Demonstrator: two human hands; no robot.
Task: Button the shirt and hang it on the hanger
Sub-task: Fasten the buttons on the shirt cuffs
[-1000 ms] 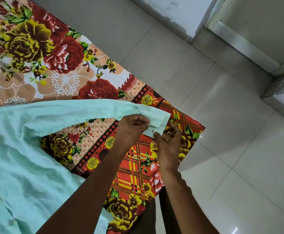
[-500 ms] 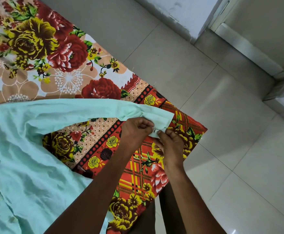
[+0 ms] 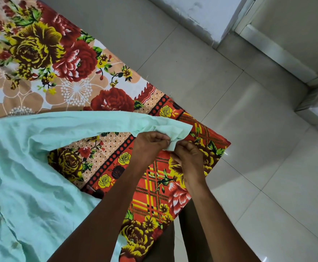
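A pale mint-green shirt lies spread on a flowered bed sheet, its body at the lower left. One long sleeve stretches right toward the bed's corner. My left hand and my right hand meet at the sleeve's cuff, and both pinch its bunched edge between curled fingers. The cuff's button is hidden between my fingers. No hanger is in view.
The bed's corner juts out over a light tiled floor. A white wall base and a door frame run along the top right. My leg stands beside the bed.
My hands have drawn closer together on the cuff, which is now more bunched and folded between my fingers. The shirt's body has not moved.
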